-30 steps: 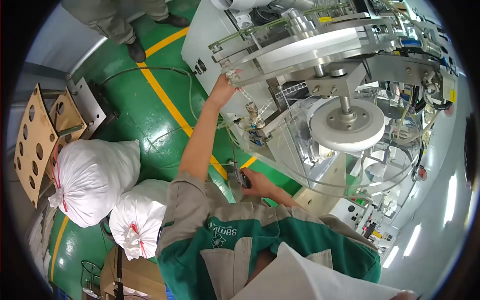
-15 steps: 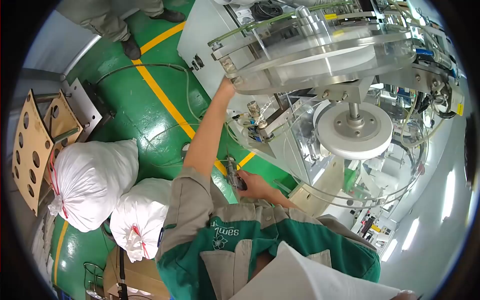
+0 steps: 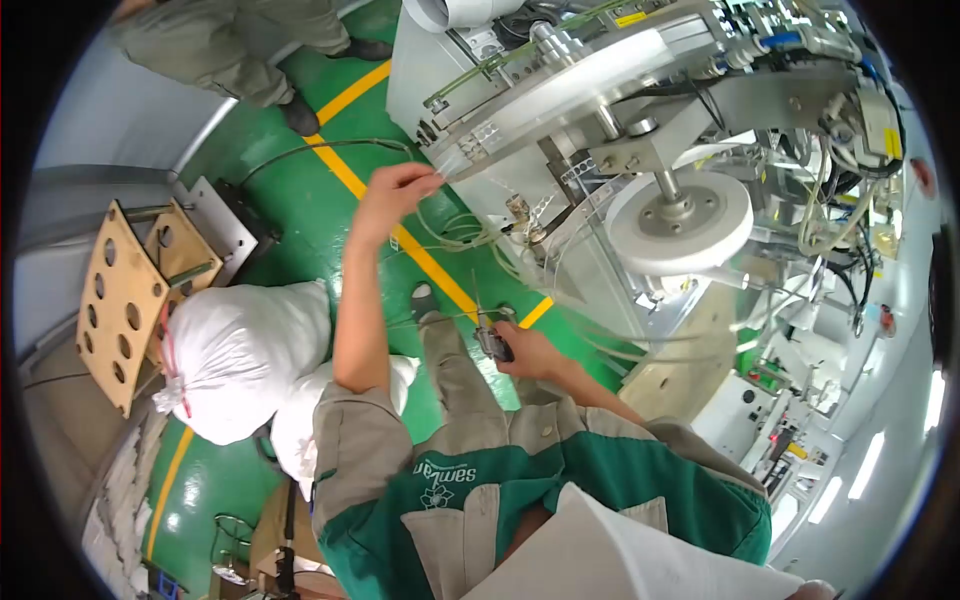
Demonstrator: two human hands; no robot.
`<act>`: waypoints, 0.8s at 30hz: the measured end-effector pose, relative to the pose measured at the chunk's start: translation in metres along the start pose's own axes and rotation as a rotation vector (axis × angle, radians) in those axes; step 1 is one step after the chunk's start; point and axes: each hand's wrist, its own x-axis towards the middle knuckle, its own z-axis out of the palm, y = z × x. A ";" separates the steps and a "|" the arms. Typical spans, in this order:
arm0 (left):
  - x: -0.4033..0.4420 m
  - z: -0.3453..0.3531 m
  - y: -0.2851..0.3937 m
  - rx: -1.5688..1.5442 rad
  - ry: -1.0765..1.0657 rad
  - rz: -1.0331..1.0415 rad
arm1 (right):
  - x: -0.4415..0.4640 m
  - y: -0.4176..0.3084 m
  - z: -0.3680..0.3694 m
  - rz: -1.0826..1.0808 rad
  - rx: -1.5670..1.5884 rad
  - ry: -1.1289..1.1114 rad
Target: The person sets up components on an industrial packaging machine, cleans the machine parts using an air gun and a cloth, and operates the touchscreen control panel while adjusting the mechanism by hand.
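My left hand (image 3: 388, 200) is raised beside the lower left rim of the large tilted disc assembly (image 3: 570, 95). Its fingers are pinched together, and a faint clear sliver (image 3: 453, 165) shows at their tips; I cannot make out whether they hold it. Lower down, in front of my body, my right hand (image 3: 530, 352) is closed around a small grey hand tool (image 3: 492, 342) with a dark grip and a thin, pointed tip facing away from me. A white wheel (image 3: 690, 225) on a metal shaft sits to the right of both hands.
Thin tubes (image 3: 450, 235) loop near the machine's front. Tied white sacks (image 3: 245, 350) and a wooden frame with round holes (image 3: 120, 300) stand at left. Another person's legs (image 3: 225, 55) are at upper left. A cardboard box (image 3: 310, 545) lies near the bottom.
My left hand has come away from the disc's rim towards the left, and its fingers now show. The view has shifted. My right hand still grips the tool.
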 end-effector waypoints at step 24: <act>0.021 0.164 -0.025 0.606 0.813 0.472 | -0.024 0.029 0.012 -0.038 0.079 0.031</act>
